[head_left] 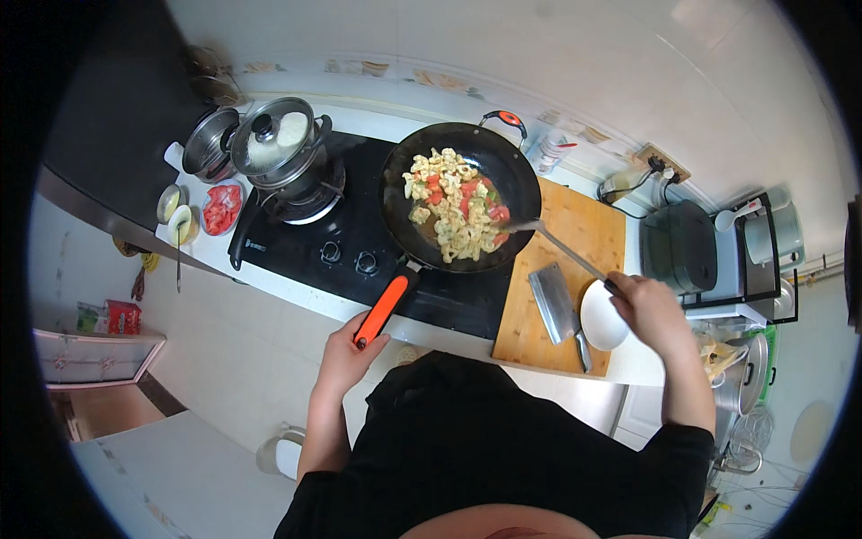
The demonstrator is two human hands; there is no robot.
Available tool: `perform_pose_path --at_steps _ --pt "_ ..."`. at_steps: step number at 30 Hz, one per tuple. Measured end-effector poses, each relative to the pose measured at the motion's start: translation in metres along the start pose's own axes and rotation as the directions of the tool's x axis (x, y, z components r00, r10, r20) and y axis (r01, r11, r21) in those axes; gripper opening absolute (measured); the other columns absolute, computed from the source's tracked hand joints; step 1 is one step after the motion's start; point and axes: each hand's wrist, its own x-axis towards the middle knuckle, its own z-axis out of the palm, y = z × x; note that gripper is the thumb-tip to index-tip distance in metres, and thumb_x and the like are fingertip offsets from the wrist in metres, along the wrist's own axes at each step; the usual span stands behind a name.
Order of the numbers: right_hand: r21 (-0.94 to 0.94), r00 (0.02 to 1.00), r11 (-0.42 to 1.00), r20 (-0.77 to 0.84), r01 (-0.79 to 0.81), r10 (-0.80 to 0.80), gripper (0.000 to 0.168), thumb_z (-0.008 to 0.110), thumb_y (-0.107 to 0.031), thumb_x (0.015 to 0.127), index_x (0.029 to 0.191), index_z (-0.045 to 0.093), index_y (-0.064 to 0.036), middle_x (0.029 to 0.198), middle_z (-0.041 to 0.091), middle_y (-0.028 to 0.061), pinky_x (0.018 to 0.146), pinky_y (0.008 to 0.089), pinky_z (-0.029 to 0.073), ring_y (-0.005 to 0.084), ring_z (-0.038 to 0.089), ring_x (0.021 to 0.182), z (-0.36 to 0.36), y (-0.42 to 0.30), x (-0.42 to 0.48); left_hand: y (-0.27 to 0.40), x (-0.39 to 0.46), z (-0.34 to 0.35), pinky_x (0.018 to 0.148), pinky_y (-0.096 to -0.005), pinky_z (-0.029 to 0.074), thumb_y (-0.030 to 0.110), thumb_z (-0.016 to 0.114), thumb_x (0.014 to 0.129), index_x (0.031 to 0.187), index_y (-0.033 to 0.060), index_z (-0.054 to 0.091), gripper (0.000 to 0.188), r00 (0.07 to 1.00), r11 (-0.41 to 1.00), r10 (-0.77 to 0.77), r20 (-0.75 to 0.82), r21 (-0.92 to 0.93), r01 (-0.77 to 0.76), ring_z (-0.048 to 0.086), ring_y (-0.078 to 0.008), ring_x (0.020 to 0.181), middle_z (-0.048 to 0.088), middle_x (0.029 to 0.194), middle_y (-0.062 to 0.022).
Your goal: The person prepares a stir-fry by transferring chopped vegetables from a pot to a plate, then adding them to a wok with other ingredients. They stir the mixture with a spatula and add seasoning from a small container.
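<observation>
A black wok (pixel 399 195) sits over the right side of the gas hob (pixel 316 269). Cauliflower pieces (pixel 465 232) lie in it with red chunks, perhaps tomato, and some green pieces. My left hand (pixel 347 354) grips the wok's orange and black handle (pixel 384 310). My right hand (pixel 646 310) is closed on the dark handle of a metal spatula (pixel 572 252), whose blurred head touches the food at the wok's right side. Below the spatula, a cleaver (pixel 553 303) rests on the wooden cutting board (pixel 606 222), beside a white bowl (pixel 603 320) partly hidden by my right hand.
A glass-lidded pot (pixel 279 145) stands on the left burner, with another metal pot (pixel 209 145) beyond it. Left of the hob are a plate of red pieces (pixel 222 207) and small bowls, one holding a spoon (pixel 179 259). A dish rack (pixel 731 269) stands far right.
</observation>
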Motion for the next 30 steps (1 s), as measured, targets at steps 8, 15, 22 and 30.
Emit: perform_pose_path --at_steps 8,15,22,30 --pt "-0.099 0.993 0.989 0.042 0.110 -0.106 0.014 0.057 -0.011 0.078 0.089 0.058 -0.002 0.074 0.063 0.0185 0.064 0.0438 0.049 0.0367 0.062 0.072 0.035 -0.030 0.041 -0.008 0.004 -0.001 0.058 -0.0225 0.039 0.016 0.069 0.079 0.113 0.0002 0.057 0.039 0.997 0.996 0.063 0.032 -0.058 -0.061 0.045 -0.0101 0.060 0.051 0.068 -0.0025" --pt "0.339 0.970 0.938 -0.244 0.075 0.010 0.021 0.054 -0.013 0.087 0.099 0.056 0.003 0.072 0.059 0.0252 0.061 0.0435 0.047 0.0415 0.059 0.069 0.071 -0.019 0.071 -0.005 0.000 0.000 0.055 -0.0208 0.035 0.014 0.069 0.079 0.113 0.0008 0.058 0.038 0.994 0.993 0.113 -0.014 -0.028 -0.113 0.040 -0.0075 0.059 0.046 0.067 0.0016" --pt "0.844 0.870 0.253 0.401 -0.473 0.288 0.023 0.050 -0.020 0.094 0.090 0.058 0.001 0.062 0.060 0.0105 0.045 0.0307 0.044 0.0192 0.054 0.049 0.118 0.003 0.111 -0.003 0.000 0.001 0.057 -0.0212 0.037 0.014 0.069 0.079 0.115 0.0010 0.058 0.040 0.993 0.992 0.117 -0.012 -0.047 -0.118 0.040 -0.0079 0.061 0.046 0.067 0.0014" --pt "0.924 0.944 0.219 0.329 -0.313 -0.037 0.026 0.047 -0.021 0.096 0.081 0.056 -0.001 0.064 0.054 0.0033 0.041 0.0232 0.038 0.0087 0.046 0.045 0.126 -0.040 0.093 -0.005 0.001 -0.002 0.067 -0.0239 0.043 0.015 0.068 0.079 0.118 0.0010 0.055 0.044 0.997 0.996 0.075 0.028 -0.050 -0.073 0.049 -0.0130 0.068 0.056 0.076 -0.0063"
